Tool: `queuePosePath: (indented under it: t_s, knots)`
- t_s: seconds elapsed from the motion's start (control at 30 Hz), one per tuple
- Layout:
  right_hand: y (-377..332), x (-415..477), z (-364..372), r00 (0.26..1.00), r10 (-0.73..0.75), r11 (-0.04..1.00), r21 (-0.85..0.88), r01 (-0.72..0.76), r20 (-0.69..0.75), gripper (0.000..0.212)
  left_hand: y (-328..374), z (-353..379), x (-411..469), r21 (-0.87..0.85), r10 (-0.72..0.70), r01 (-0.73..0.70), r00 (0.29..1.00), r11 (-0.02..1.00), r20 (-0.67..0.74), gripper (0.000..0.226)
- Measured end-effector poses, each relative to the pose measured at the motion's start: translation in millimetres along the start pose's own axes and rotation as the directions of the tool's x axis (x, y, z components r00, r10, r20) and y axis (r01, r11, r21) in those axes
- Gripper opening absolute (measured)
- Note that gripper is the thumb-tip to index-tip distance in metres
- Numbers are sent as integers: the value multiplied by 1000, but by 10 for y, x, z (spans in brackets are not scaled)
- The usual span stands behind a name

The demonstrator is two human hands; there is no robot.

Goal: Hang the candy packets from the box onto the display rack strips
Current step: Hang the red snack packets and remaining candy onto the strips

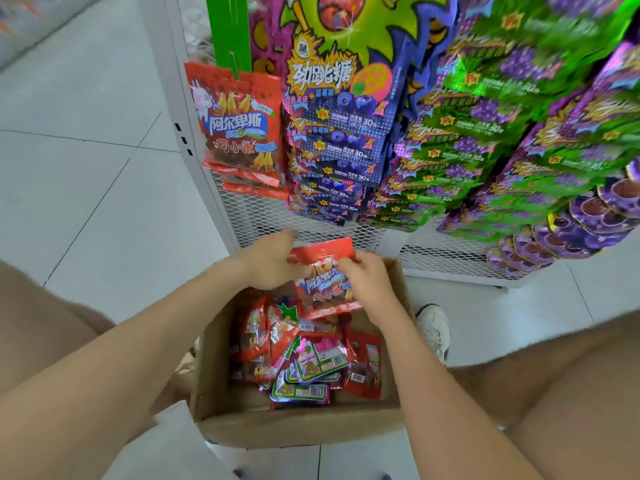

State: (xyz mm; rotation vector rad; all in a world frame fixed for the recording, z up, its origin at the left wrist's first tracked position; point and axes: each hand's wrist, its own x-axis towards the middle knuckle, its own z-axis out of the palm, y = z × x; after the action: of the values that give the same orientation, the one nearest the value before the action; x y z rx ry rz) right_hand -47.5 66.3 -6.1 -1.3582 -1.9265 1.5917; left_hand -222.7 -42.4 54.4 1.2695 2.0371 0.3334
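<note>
Red candy packet is up over the open box, left hand and right hand both pinching its edges, likely squaring the top for the green strip above.

1 box. 2 hands over its far end: left hand, right hand. 1 held packet, red, between them. In the box: about 5 loose red packets, some half buried, so the count is soft; 3 green-edged packets showing. Behind the box: 1 green strip with 3 hung red packets visible; 1 column of blue packets, at least 8 deep; 2 columns of green-purple packets, too overlapped to count. Right of the box: 1 shoe.
</note>
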Motion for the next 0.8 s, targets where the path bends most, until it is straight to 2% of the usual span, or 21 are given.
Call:
queuePosePath:
  t_s: [0.1,0.17,0.23,0.33,0.43,0.5,0.53,0.63,0.7,0.77,0.8]
  knots:
    - [-425,-169,-77,989,-133,975,186,119,62,17,53,-371,-212,-319,7,-59,987,946,-161,27]
    - [-681,-269,-132,967,-251,939,251,233,43,15,102,-606,-410,-427,44,-146,970,892,-239,23]
    - [-887,-344,-172,938,-347,899,285,332,3,18,197,-789,-609,-469,63,-237,932,851,-357,23]
    - [-1110,-441,-149,899,-436,864,264,429,-33,36,378,-939,-824,-458,92,-396,827,796,-555,20]
    - [-1372,-512,-49,873,-469,832,263,488,-135,13,522,-1034,-860,-437,44,-490,702,754,-711,11]
    - [-1617,-579,-26,822,-508,794,229,563,-256,16,506,-1155,-764,-445,-47,-516,614,732,-788,18]
    - [-1725,-591,-23,786,-539,771,199,605,-302,17,511,-1239,-729,-447,-77,-506,595,738,-800,26]
    - [-1977,-529,-39,703,-620,739,42,672,-348,11,590,-1492,-654,-472,-118,-484,595,736,-795,52]
    - [-2121,-477,-59,658,-673,721,-103,685,-337,15,670,-1631,-620,-481,-101,-494,614,725,-783,58]
    - [-2285,-463,-42,620,-712,695,-206,689,-331,16,700,-1741,-573,-525,-103,-507,645,684,-757,54]
    - [-2356,-446,-16,608,-720,689,-246,682,-333,19,698,-1780,-552,-548,-114,-513,653,660,-749,43]
